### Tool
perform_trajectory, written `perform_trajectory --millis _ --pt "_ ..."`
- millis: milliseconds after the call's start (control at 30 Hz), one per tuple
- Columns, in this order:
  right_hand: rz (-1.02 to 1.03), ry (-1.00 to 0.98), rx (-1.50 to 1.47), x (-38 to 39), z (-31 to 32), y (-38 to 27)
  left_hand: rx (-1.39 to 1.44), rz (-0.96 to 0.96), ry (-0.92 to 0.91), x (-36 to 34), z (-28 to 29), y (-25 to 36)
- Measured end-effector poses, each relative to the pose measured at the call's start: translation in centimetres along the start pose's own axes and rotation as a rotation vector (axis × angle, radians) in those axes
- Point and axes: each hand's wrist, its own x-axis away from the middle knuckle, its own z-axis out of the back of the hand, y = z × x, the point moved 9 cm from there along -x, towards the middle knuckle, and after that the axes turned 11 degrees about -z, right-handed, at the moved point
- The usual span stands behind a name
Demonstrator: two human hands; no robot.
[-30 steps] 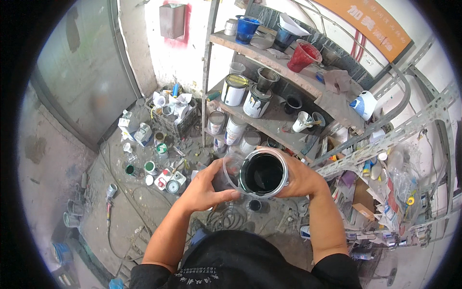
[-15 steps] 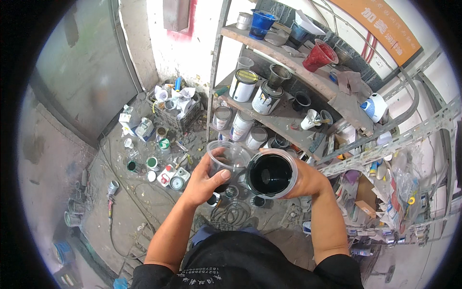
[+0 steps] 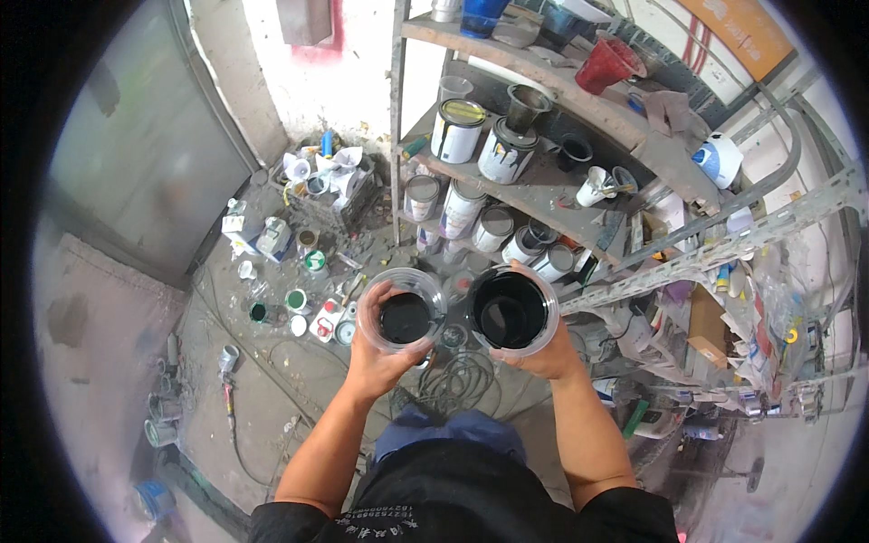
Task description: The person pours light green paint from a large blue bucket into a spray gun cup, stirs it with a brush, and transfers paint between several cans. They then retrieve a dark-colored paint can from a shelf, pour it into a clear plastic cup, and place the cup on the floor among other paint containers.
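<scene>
My left hand (image 3: 387, 360) is wrapped round a clear plastic cup (image 3: 364, 312), its thumb and fingers on the side wall. Dark, nearly black liquid covers the bottom of that cup. Beside it, a small gap away, my right hand (image 3: 543, 357) grips a second clear plastic cup (image 3: 549, 328). The same kind of dark liquid is in this one, and its inner wall is coated dark almost to the rim. Both cups are held roughly upright at chest height, mouths up. Some fingers of each hand are hidden behind the cups.
A metal shelf (image 3: 552, 195) with several paint cans and stained cups stands ahead to the right. Open paint pots (image 3: 296, 300), a crate of rubbish (image 3: 339, 204) and a coiled hose (image 3: 462, 385) lie on the floor. A spray gun (image 3: 228, 359) lies left.
The left cup, tilted before, is now upright and shows dark liquid inside. My hands have moved slightly apart, and the right cup is a little higher in view.
</scene>
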Motion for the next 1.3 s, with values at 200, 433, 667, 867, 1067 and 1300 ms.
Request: perform_trajectory --millis 200,433,667,867,1067,1300 --pt "0.04 0.016 0.171 1.6 0.2 1.9 -0.13 0.03 -0.049 3.9 -0.4 -1.1" --pt "-0.002 -0.069 0.553 5.9 0.5 4.3 -0.143 0.132 -0.24 10.7 -4.2 -2.3" --pt "0.112 -0.291 0.669 9.0 -2.2 6.6 -0.193 0.252 -0.369 13.6 -4.1 -3.0" --pt "-0.002 -0.335 0.599 7.2 -7.7 8.3 -0.036 0.272 -0.24 13.1 3.1 -5.2" --pt "0.012 -0.358 0.68 1.9 -18.4 12.4 -0.102 0.188 -0.062 11.7 16.7 -8.1" --pt "-0.246 0.028 -0.029 -4.5 -30.7 19.7 -0.368 0.166 -0.167 11.0 34.3 -10.9"
